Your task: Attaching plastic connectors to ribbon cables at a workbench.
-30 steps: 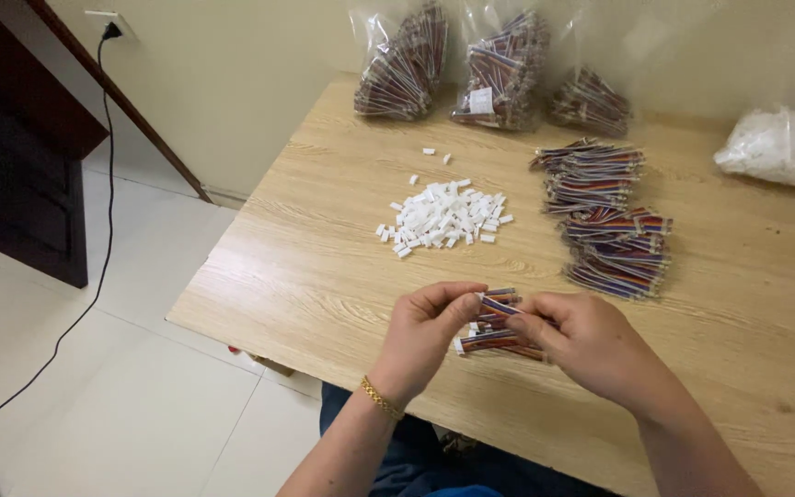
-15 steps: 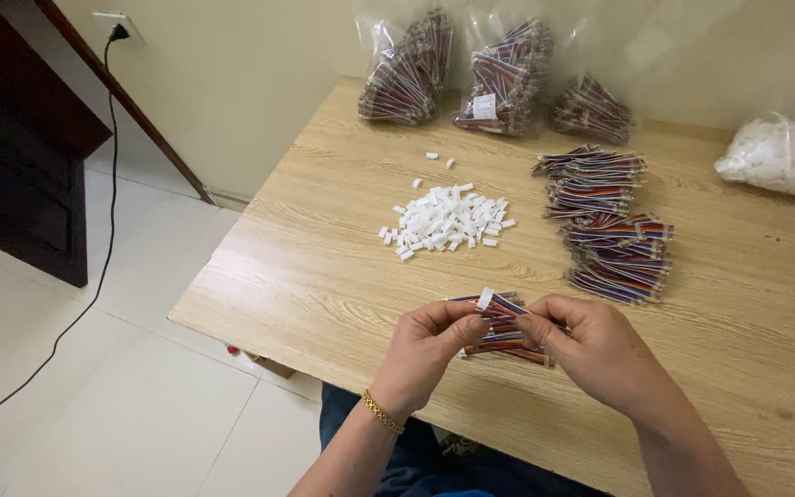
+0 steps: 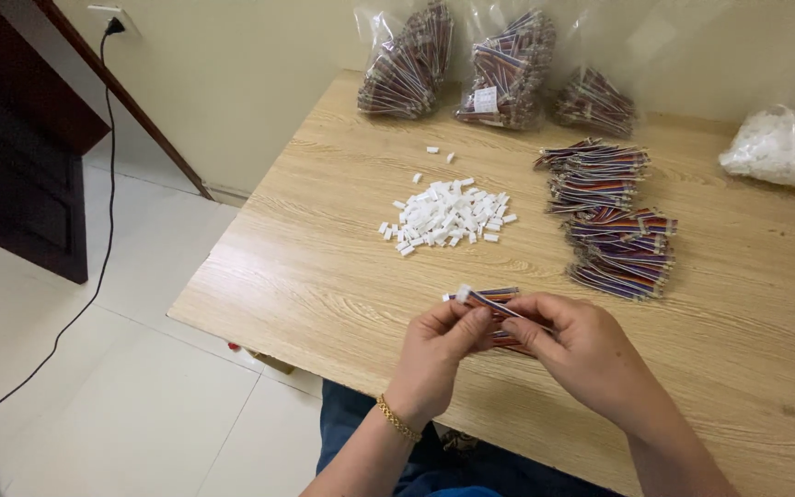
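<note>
Now holding a small white plastic cap (image 3: pixel 463 294) at the tip of a striped wire bundle (image 3: pixel 497 296), where a second ago the same wire end was showing bare between the two hands; suggesting the cap being pushed onto the wire end, the piece near done, though the seating itself too small to tell. Left hand (image 3: pixel 442 348) pinching the wire just behind the cap, fingers (image 3: pixel 471 324) closed on it; right hand (image 3: pixel 581 354) also closed, gripping the rear of the same bundle, with a few more striped wires (image 3: pixel 508 340) lying under the hands on the tabletop (image 3: pixel 324 276). Both hands hovering slightly higher and further left than before, above the near edge.

Sitting well apart beyond the hands, a loose heap of white caps (image 3: pixel 448 216); hard, blocky, matt plastic, each tiny and rectangular. Resting to the right, stacked flat wire bundles (image 3: pixel 614 216); thin, flexible, banded in red, blue and pale stripes. Leaning against the wall, three clear crinkly bags of wires (image 3: pixel 499 69); glossy film, bulging. Lying at the far right, a bag of white pieces (image 3: pixel 775 147). Showing pale wood grain, smooth laminate; glinting on the left wrist, a gold chain bracelet (image 3: pixel 397 419).
</note>
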